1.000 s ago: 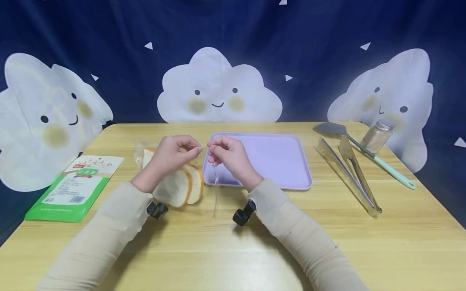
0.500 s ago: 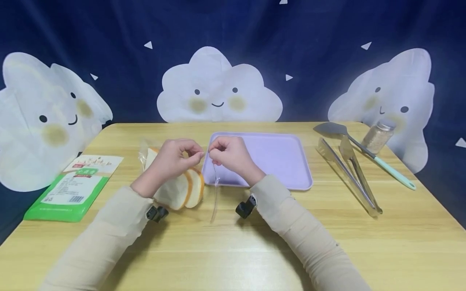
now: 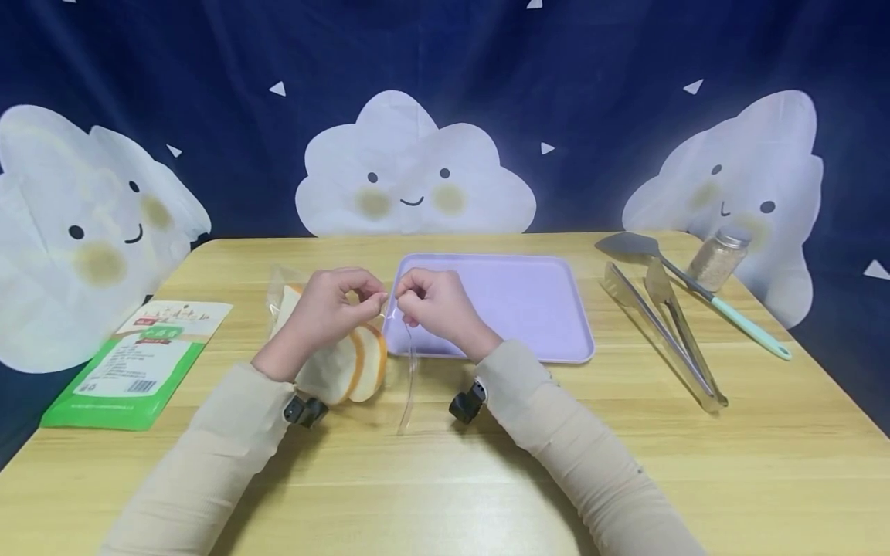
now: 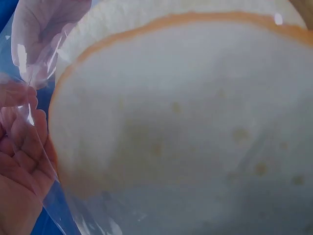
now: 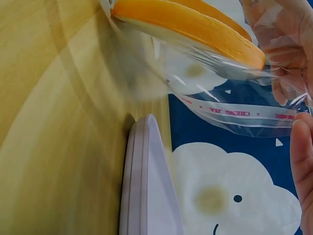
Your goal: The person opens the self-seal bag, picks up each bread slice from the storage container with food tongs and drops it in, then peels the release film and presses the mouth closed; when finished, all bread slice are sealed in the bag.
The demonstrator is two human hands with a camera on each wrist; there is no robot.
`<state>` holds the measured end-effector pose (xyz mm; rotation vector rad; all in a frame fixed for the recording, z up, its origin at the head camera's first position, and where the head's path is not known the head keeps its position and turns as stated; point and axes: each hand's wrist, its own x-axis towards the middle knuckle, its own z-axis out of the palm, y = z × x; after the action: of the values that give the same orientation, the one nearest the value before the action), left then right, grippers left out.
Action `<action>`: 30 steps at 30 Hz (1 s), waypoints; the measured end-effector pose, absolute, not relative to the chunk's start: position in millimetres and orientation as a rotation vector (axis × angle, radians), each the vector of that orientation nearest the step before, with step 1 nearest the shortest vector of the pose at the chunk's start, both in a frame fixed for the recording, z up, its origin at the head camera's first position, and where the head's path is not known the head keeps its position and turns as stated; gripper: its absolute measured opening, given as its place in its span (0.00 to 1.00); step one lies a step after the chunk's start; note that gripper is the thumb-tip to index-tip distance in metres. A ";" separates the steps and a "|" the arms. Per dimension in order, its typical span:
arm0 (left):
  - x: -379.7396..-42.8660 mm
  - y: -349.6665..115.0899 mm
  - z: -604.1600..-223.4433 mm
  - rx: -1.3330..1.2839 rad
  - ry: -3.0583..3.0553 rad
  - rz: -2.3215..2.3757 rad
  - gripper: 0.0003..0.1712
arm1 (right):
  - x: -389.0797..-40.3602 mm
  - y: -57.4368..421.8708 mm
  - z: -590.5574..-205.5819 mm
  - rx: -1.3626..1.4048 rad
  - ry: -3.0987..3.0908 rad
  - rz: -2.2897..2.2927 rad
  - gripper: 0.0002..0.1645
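Observation:
Several slices of white bread point(image 3: 334, 367) with orange-brown crust sit inside a clear plastic bag point(image 5: 205, 78). My left hand point(image 3: 327, 309) pinches the bag's edge between thumb and fingertips. Facing it, my right hand point(image 3: 441, 307) pinches the same edge a small gap away, and the bag's side hangs down below. In the left wrist view, a bread slice point(image 4: 195, 112) behind the film fills most of the picture. A white strip with red lettering point(image 5: 230, 110) runs along the bag in the right wrist view. My left forearm and hand partly cover the bread.
Behind my right hand lies a purple tray point(image 3: 518, 309). To the right are metal tongs point(image 3: 660, 332), a spatula with a mint handle point(image 3: 751, 328) and a jar with a silver lid point(image 3: 719, 259). At the left lies a green and white packet point(image 3: 139, 367).
Both hands have lowered slightly and keep their pinch on the bag. The bag's hanging edge reaches a little nearer me, and the right fingers look more curled. The tray and utensils stay put.

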<state>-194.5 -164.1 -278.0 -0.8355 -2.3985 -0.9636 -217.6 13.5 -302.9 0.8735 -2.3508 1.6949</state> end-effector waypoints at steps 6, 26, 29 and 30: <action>-195.7 -163.4 -279.3 -0.835 -2.391 -0.978 0.03 | -218.3 11.4 -303.8 0.854 -2.339 1.681 0.10; -203.7 -167.6 -281.5 -0.598 -2.478 -1.184 0.03 | -226.4 15.7 -316.7 0.810 -2.026 2.280 0.12; -203.9 -168.4 -284.6 -0.574 -2.469 -1.219 0.03 | -224.9 15.2 -318.7 0.826 -1.955 2.314 0.10; -203.8 -168.3 -285.1 -0.568 -2.463 -1.228 0.04 | -224.5 14.7 -319.0 0.829 -1.947 2.302 0.08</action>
<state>-203.8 -168.3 -285.1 -0.5685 -2.4631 -1.2281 -224.5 14.7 -319.0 0.8293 -1.9466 2.3019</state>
